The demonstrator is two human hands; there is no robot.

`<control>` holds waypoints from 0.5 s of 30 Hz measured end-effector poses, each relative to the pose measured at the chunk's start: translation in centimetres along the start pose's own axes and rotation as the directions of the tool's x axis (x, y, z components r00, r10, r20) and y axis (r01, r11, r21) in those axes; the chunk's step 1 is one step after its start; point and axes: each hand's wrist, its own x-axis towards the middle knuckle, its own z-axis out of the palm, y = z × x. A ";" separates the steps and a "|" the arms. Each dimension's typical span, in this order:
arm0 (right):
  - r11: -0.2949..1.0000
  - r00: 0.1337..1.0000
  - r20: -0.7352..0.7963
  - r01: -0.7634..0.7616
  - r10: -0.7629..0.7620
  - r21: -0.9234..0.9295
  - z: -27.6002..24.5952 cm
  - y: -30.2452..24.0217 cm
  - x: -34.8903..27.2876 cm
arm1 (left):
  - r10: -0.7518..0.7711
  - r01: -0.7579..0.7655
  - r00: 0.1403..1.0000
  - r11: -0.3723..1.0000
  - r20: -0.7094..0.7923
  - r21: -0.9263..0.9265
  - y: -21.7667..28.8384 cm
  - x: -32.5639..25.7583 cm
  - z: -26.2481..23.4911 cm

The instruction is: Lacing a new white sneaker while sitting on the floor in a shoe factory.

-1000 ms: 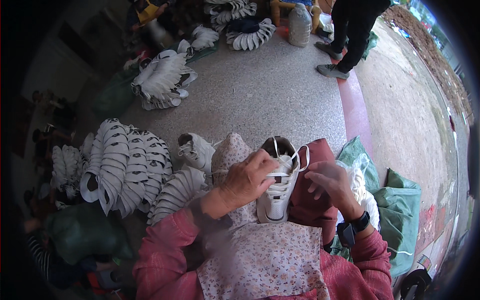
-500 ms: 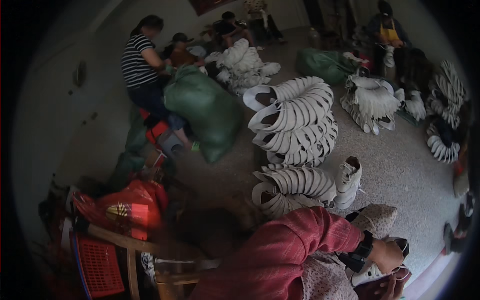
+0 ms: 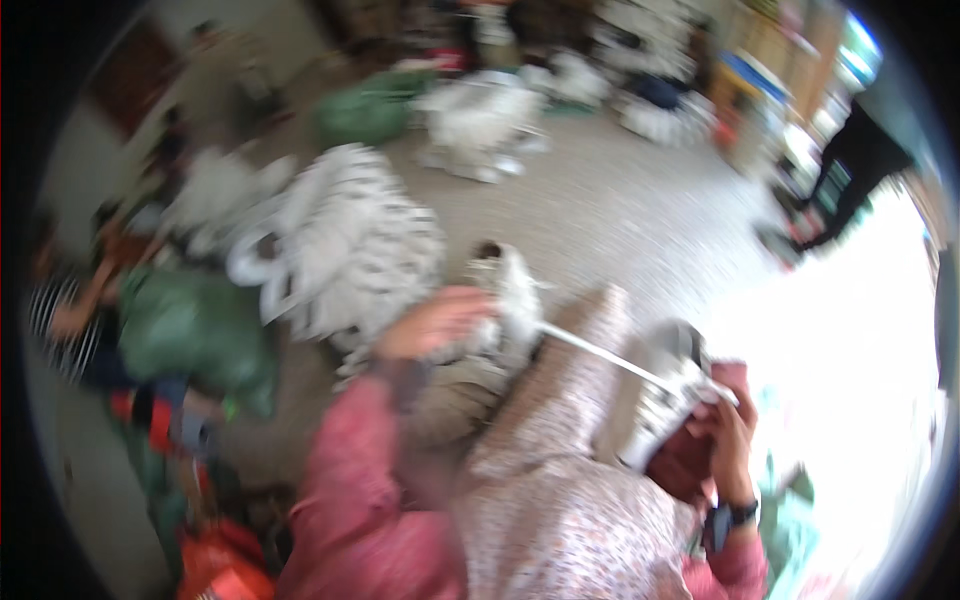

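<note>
A white sneaker (image 3: 648, 392) lies tilted on my lap, against the floral apron (image 3: 560, 500). From its lacing a white shoelace (image 3: 610, 355) stretches taut to the left. My left hand (image 3: 445, 318) is raised at the lace's far end, in line with it; motion blurs the fingers, which seem closed on the lace. At the sneaker's lacing, my right hand (image 3: 728, 440) has its fingers bent against the shoe, holding it. Beneath the sneaker is maroon cloth (image 3: 690, 465). Another white sneaker (image 3: 508, 300) stands just past my left fingertips.
Nested white shoe uppers (image 3: 360, 240) are stacked beyond my left arm. Green sacks (image 3: 195, 325) and a red bag (image 3: 225, 565) lie to the left, near a person in stripes (image 3: 65, 325). More white shoe piles (image 3: 480, 120) stand farther back. Someone in dark trousers (image 3: 860, 160) is at the bright right side.
The view has swung to the right. My left hand has moved from the sneaker out to the left, and the lace is now drawn straight between it and the shoe. My right hand stays at the sneaker.
</note>
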 end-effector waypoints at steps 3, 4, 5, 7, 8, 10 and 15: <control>0.994 0.999 0.031 0.034 -0.037 0.101 -0.2 -0.5 0.6 | -0.208 0.221 0.975 0.933 -0.073 0.284 1.2 -1.5 -0.2; 0.995 0.999 0.047 0.013 -0.018 0.096 -0.2 -0.1 1.1 | -0.333 0.400 0.916 0.794 -0.222 0.458 -0.7 -0.9 -2.3; 0.997 0.998 0.065 0.001 -0.007 0.083 -0.2 0.1 1.1 | -0.331 0.384 0.923 0.787 -0.195 0.483 -2.7 -0.1 -2.8; 0.997 1.000 0.015 -0.016 0.014 0.080 0.0 0.2 1.1 | 0.071 0.077 0.990 0.476 -0.126 0.876 -4.8 1.2 -2.9; 0.998 1.000 0.002 -0.027 0.027 0.056 -1.1 0.8 1.2 | 0.243 -0.030 0.970 0.225 -0.027 0.974 -2.1 3.2 2.4; 0.998 0.998 0.023 -0.057 0.057 0.010 -1.4 0.0 0.5 | 0.393 -0.224 0.914 0.273 0.104 0.936 2.1 5.1 9.6; 0.996 0.997 0.055 -0.045 0.049 -0.073 -1.3 -0.4 0.3 | 0.530 -0.802 0.594 0.328 0.605 0.500 7.3 8.4 22.9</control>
